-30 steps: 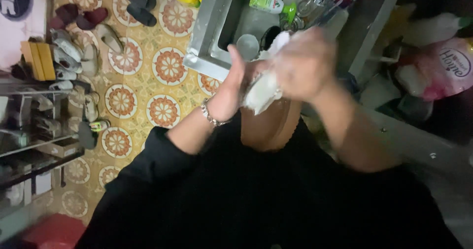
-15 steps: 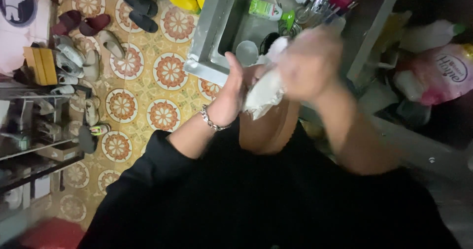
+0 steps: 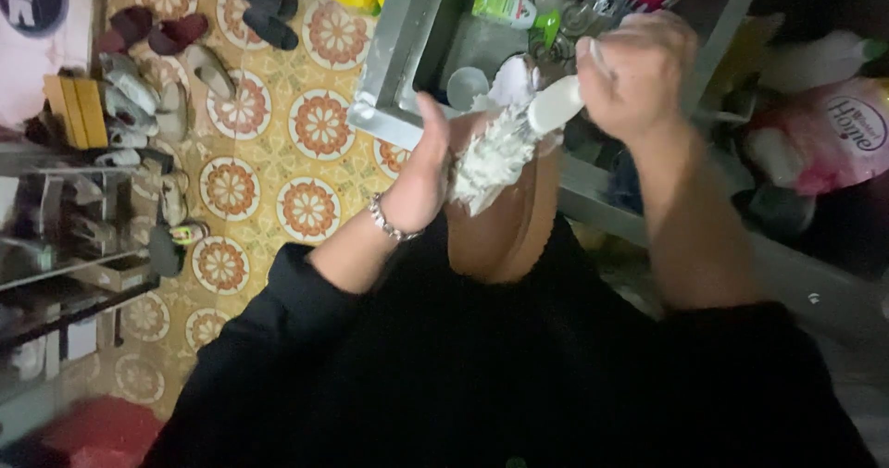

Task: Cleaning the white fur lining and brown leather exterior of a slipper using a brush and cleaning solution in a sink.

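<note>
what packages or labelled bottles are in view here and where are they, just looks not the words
Green and white carton: lying in the metal sink at top centre, boxy.
Pink refill pouch: right edge beside the sink, soft and bulging, pink with a white patch.
White bottle: just above the pouch, pale with a green cap.

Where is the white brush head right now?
In the head view, the white brush head sits just right of centre, pressed between the left hand and the brown shoe, in front of the metal sink; the right hand grips its handle.
</note>
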